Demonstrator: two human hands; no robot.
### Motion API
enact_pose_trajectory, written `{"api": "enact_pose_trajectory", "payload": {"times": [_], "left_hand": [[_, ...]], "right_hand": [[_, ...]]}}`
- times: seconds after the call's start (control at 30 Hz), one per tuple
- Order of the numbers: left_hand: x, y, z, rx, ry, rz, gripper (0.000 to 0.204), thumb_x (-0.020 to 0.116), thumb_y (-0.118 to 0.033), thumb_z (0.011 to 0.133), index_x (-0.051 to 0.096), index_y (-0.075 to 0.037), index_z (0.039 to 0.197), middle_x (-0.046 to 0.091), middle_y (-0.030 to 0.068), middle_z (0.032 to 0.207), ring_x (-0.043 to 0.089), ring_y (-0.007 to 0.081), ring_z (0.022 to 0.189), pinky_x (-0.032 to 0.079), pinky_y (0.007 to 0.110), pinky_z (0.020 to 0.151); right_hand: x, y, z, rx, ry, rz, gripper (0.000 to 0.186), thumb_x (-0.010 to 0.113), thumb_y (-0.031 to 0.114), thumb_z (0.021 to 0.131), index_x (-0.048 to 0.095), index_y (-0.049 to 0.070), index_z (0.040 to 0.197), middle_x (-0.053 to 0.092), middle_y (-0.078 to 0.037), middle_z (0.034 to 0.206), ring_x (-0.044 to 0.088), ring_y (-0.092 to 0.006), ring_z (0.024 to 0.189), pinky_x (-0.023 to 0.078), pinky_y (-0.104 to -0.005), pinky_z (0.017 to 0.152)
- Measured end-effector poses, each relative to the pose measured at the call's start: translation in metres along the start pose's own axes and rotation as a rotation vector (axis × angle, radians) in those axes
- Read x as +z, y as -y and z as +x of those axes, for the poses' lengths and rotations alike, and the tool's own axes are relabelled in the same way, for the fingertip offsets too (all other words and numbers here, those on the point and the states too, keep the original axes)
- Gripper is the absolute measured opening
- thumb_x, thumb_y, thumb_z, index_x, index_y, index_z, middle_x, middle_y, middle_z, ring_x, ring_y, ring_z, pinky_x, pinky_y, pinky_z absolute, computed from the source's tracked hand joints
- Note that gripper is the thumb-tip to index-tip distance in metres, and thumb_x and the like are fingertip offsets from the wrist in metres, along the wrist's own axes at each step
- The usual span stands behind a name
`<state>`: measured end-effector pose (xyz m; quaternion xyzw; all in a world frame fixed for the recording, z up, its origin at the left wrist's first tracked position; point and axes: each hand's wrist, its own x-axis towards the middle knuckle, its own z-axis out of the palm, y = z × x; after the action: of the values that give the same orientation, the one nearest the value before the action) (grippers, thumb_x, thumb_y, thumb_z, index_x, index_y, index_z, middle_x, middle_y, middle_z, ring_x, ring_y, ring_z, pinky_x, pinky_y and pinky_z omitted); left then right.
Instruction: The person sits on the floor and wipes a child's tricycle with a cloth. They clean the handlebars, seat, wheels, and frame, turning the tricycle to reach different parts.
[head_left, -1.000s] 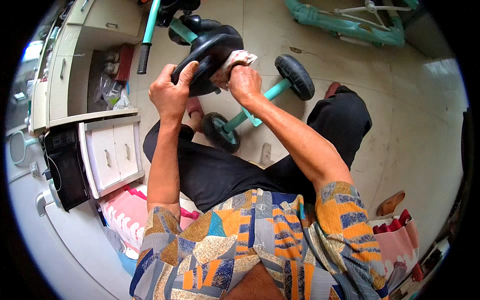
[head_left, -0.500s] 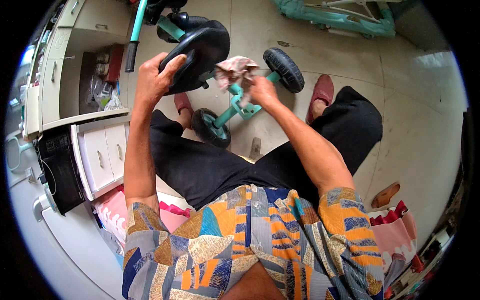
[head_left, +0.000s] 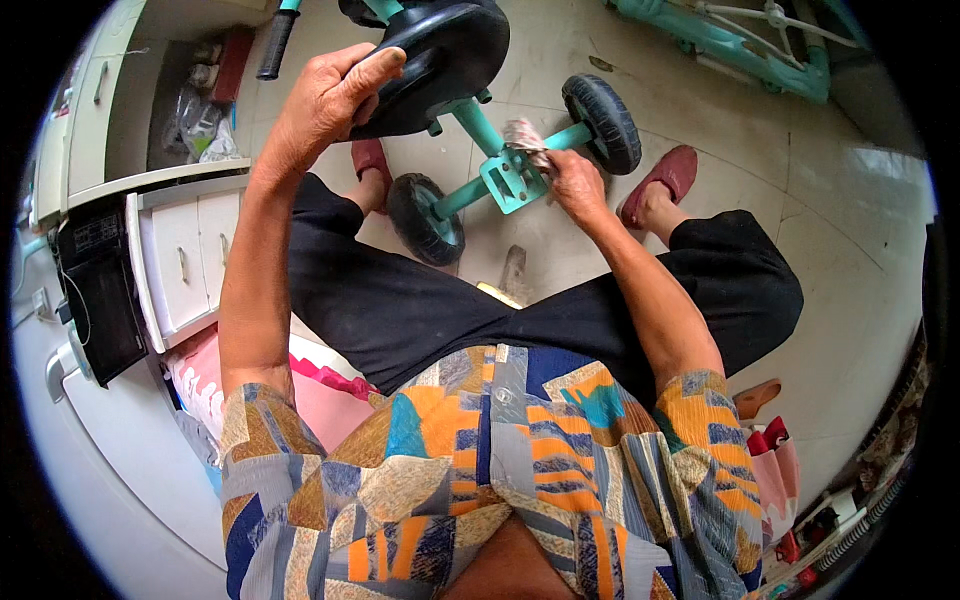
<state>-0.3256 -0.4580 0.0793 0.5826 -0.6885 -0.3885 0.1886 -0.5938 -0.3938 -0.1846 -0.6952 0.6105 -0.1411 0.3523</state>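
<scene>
A small teal tricycle [head_left: 478, 126] stands on the floor between my feet. My left hand [head_left: 332, 100] is closed round the edge of its black seat [head_left: 450, 62], thumb on top. With my right hand [head_left: 577, 184] I hold a crumpled, light patterned cloth [head_left: 523, 134], partly blurred, against the rear axle beside the teal bracket [head_left: 514, 183]. One black wheel [head_left: 426, 220] sits at the axle's left end, another wheel [head_left: 602, 122] at its right end. A black handlebar grip [head_left: 276, 46] shows at the upper left. The tricycle's front is cut off by the view.
White cabinets [head_left: 190, 250] and an open shelf with bags line the left side. A teal frame with white rods [head_left: 730, 50] lies at the upper right. My feet in red shoes [head_left: 665, 180] flank the tricycle. A brown slipper [head_left: 757, 399] lies at the right.
My right hand has moved the cloth from the frame's upper bar to the axle right of the bracket. The seat, still in my left hand, appears farther up and right; the view has shifted.
</scene>
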Motion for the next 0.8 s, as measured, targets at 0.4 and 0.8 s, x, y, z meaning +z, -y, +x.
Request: {"api": "enact_pose_trajectory", "payload": {"times": [0.4, 0.8], "left_hand": [[0.002, 0.006, 0.000, 0.065, -0.060, 0.040, 0.039, 0.055, -0.045, 0.099, 0.066, -0.009, 0.087, 0.041, -0.0047, 0.054, 0.038, 0.0044, 0.045, 0.026, 0.022, 0.041], [0.005, 0.012, 0.002, 0.058, -0.095, -0.031, 0.038, 0.060, -0.044, 0.097, 0.066, -0.008, 0.085, 0.042, -0.0053, 0.056, 0.038, 0.0038, 0.049, 0.027, 0.023, 0.045]], "right_hand": [[0.035, 0.035, 0.056, -0.522, 0.021, -0.060, 0.016, 0.070, 0.016, 0.078, 0.069, 0.008, 0.091, 0.060, -0.015, 0.103, 0.059, -0.0371, 0.096, 0.049, -0.0461, 0.079], [0.033, 0.018, 0.009, -0.619, -0.055, -0.219, 0.019, 0.057, 0.006, 0.086, 0.058, 0.011, 0.104, 0.052, -0.015, 0.094, 0.060, -0.0345, 0.087, 0.050, -0.0468, 0.067]]}}
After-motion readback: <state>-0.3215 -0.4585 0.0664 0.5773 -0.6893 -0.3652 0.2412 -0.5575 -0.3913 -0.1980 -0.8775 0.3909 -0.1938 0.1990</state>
